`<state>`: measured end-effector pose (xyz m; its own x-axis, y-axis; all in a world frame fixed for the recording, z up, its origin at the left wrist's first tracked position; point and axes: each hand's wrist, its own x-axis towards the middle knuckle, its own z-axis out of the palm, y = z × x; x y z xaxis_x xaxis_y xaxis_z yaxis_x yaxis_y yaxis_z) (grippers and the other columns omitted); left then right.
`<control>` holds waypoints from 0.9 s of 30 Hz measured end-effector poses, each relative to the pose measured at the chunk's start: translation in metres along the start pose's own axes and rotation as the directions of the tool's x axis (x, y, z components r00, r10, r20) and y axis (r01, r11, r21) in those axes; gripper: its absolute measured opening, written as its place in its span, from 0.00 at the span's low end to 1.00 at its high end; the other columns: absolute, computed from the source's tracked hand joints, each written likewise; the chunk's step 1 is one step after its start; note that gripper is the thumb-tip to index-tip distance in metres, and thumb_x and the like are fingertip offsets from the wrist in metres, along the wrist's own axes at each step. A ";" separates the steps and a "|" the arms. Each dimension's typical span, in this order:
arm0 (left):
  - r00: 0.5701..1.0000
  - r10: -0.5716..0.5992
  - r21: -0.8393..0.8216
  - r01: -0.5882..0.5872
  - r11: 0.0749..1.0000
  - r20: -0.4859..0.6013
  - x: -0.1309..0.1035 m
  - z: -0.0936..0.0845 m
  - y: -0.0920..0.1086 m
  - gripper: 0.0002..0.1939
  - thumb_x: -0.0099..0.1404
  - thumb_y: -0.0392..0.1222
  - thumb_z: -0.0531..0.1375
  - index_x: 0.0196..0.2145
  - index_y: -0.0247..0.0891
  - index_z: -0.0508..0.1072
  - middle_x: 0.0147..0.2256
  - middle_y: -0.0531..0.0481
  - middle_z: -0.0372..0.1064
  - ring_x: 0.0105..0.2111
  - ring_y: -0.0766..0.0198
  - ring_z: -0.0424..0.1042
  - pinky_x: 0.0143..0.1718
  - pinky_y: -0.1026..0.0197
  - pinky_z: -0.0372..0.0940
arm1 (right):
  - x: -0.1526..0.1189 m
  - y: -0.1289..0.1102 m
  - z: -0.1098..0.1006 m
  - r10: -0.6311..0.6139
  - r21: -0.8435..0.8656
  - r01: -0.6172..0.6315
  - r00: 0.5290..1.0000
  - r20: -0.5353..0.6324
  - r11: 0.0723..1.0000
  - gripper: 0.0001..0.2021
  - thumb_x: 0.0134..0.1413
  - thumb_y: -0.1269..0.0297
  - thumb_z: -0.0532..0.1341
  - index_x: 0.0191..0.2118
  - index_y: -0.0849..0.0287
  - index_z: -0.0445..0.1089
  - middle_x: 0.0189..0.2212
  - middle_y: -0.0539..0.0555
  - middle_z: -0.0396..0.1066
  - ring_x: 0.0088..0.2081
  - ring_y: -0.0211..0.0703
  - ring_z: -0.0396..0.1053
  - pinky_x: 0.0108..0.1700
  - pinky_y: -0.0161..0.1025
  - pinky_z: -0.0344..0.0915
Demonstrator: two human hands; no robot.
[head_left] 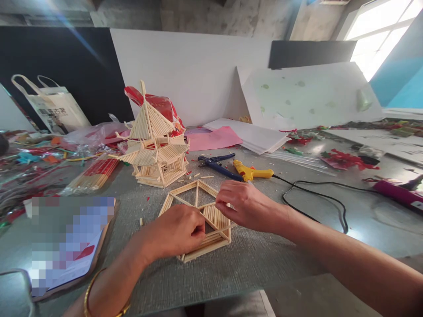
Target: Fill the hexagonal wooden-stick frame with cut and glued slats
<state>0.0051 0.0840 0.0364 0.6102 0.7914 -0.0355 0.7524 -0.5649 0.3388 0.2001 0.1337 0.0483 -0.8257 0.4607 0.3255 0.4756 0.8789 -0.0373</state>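
A hexagonal frame of thin wooden sticks (197, 255) lies flat on the table in front of me, with crosspieces meeting near its middle and rows of sticks filling part of it. My left hand (181, 231) is closed over its lower left side, fingers pinched on a thin wooden stick (222, 230) that slants across the lower right corner. Over the frame's right edge, my right hand (243, 201) is closed with curled fingers; what they hold, if anything, is hidden. Behind the frame stands a pagoda model (157, 154) built from similar sticks.
A yellow glue gun (253, 171) with a black cord and dark-blue pliers (218, 165) lie beyond my right hand. At left are a tablet-like device (76, 246) and a pack of sticks (94, 174). Pink paper (213, 138) and white sheets (247, 132) lie farther back.
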 end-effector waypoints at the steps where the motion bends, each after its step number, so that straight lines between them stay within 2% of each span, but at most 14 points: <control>1: 1.000 0.003 0.007 -0.003 1.000 -0.004 0.000 0.000 0.000 0.10 0.57 0.34 0.50 0.25 0.36 0.71 0.28 0.49 0.70 0.28 0.66 0.65 0.30 0.61 0.55 | 0.000 0.000 0.000 0.001 0.002 -0.001 1.000 -0.002 1.000 0.11 0.55 0.71 0.51 0.25 0.64 0.65 0.23 0.52 0.62 0.28 0.35 0.58 0.32 0.34 0.55; 12: 1.000 0.012 0.019 -0.012 1.000 -0.022 0.000 0.001 0.001 0.10 0.57 0.34 0.50 0.25 0.36 0.70 0.27 0.49 0.70 0.27 0.67 0.65 0.29 0.62 0.55 | -0.001 0.000 0.002 -0.040 0.016 0.040 0.999 -0.007 0.999 0.11 0.55 0.72 0.51 0.25 0.63 0.65 0.23 0.51 0.62 0.28 0.36 0.57 0.32 0.35 0.54; 20: 1.000 0.001 0.022 -0.001 1.000 -0.017 0.000 0.004 -0.001 0.11 0.57 0.34 0.50 0.25 0.37 0.71 0.28 0.49 0.71 0.28 0.66 0.66 0.30 0.62 0.55 | -0.002 -0.002 -0.003 -0.062 0.118 0.059 0.998 0.020 0.991 0.10 0.55 0.72 0.52 0.25 0.62 0.65 0.22 0.50 0.61 0.28 0.35 0.58 0.31 0.34 0.54; 27: 1.000 0.000 0.028 0.000 1.000 -0.004 0.000 0.003 0.001 0.10 0.57 0.35 0.50 0.25 0.36 0.70 0.28 0.49 0.71 0.28 0.67 0.66 0.29 0.62 0.54 | -0.003 -0.003 -0.004 -0.049 0.087 0.043 0.997 0.060 0.995 0.09 0.54 0.72 0.52 0.26 0.62 0.66 0.23 0.50 0.62 0.29 0.35 0.58 0.32 0.34 0.54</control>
<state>0.0064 0.0834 0.0341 0.6093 0.7923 -0.0317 0.7590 -0.5712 0.3125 0.2020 0.1293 0.0515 -0.8647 0.4239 0.2694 0.4111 0.9055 -0.1055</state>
